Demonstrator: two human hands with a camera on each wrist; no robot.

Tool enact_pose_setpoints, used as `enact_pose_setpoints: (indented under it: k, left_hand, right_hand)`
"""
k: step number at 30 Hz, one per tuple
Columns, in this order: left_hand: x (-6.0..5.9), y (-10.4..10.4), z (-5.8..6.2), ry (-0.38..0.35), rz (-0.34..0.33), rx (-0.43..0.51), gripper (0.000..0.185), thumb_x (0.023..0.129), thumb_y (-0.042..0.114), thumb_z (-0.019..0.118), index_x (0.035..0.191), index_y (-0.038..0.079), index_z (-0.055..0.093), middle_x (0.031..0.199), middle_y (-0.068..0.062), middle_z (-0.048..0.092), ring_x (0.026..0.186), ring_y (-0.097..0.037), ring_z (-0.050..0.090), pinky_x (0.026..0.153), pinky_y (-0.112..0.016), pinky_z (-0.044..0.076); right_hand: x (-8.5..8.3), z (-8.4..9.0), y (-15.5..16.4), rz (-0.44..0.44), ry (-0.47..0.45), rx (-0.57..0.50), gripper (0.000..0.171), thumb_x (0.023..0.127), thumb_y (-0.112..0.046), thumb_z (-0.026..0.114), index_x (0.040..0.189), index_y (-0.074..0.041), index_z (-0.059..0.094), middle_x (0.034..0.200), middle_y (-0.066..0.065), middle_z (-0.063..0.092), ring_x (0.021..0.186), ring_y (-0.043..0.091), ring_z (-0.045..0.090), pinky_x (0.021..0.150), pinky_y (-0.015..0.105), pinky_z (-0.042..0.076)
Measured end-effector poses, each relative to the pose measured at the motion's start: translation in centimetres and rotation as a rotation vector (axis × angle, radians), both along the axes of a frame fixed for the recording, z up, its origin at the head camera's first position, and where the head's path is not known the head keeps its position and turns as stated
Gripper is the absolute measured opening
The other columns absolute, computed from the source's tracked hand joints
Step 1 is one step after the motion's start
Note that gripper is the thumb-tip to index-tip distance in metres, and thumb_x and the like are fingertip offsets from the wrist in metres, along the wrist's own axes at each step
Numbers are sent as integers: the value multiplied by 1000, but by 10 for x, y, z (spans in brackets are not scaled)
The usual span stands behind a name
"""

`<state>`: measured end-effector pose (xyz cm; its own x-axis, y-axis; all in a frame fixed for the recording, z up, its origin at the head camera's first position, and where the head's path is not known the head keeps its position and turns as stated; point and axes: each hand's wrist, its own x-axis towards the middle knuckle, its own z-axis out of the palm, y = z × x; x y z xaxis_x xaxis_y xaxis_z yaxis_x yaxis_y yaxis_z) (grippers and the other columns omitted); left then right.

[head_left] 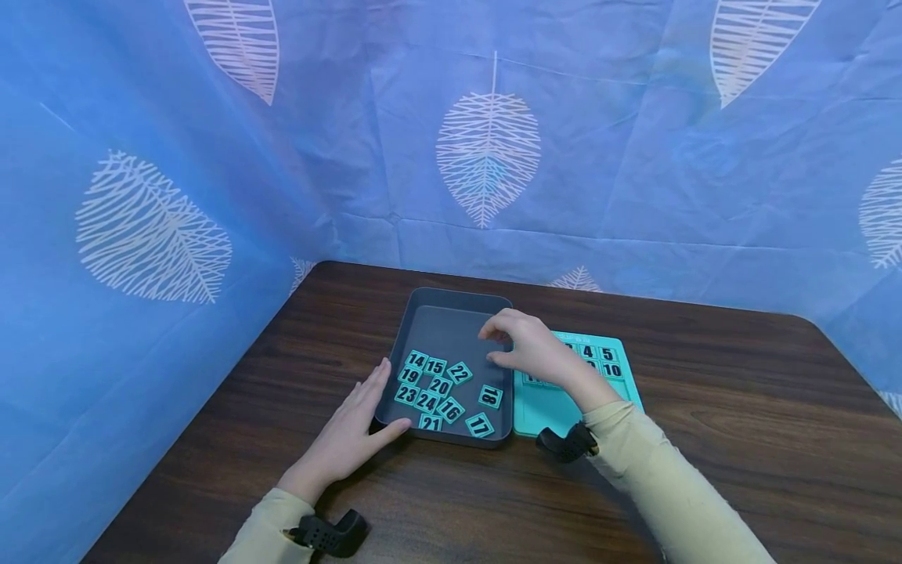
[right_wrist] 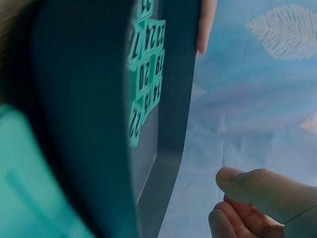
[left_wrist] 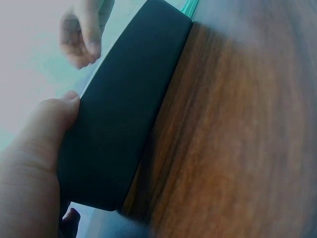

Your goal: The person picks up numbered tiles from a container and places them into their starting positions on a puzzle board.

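Note:
A dark grey tray (head_left: 451,329) holds several turquoise number tiles (head_left: 439,386), among them 14, 18, 22 and 17. My left hand (head_left: 352,427) rests against the tray's near left corner, fingers straight along the left side and thumb (left_wrist: 64,106) at the front rim. Above the tray's right side hovers my right hand (head_left: 528,345), fingers bent and thumb apart, with nothing seen between them. Touching the tray's right side lies a turquoise number board (head_left: 546,407) with tiles in its upper rows; my right hand and forearm cover part of it.
Tray and board lie on a dark wooden table (head_left: 733,392). Blue cloth (head_left: 599,157) with white leaf prints hangs behind it and along its left side. Each wrist wears a black band (head_left: 327,534).

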<state>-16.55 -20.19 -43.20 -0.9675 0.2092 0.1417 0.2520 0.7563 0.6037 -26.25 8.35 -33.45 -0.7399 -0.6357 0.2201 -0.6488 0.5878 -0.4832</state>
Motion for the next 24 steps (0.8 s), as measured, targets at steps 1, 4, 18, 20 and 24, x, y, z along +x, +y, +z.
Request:
enact_pose_setpoints:
  k: [1,4,18,20,24]
  left_hand:
    - [0,0,0,1,0,1,90,89,58,55,155,17,10,160,-1,10,144,-19,11,115,-47,12]
    - [0,0,0,-2,-1,7,90,89,58,56,155,17,10,160,-1,10,144,-19,11,115,-47,12]
    - [-2,-1,1,-22,0,24,91,89,58,57,155,18,9,160,-3,11,144,-21,12,114,-50,12]
    - [-2,-1,1,-30,1,21,92,89,59,57,155,18,9,160,-2,10,144,-21,11,114,-50,12]
    - [-2,-1,1,-23,-4,14,92,89,58,56,155,17,9,159,-3,10,144,-22,11,114,-52,12]
  right_hand:
    - [-1,0,-4,11,3,-1,24,83,-4,73,107,-6,67,103,7,60,92,24,57,81,41,52]
    - [-3,0,-16,39,2,-4,24,83,-4,72,106,-6,67,103,6,60,92,23,58,81,40,52]
    - [-10,6,-69,105,-22,-3,25,84,-9,73,108,-7,66,106,5,61,95,20,59,83,34,51]
    - [-10,5,-77,114,-32,-12,24,84,-9,73,108,-7,66,106,6,61,96,20,59,84,34,52]
    - [-9,-2,-93,88,-72,-60,24,85,-9,72,108,-5,66,106,7,61,96,20,59,85,32,51]
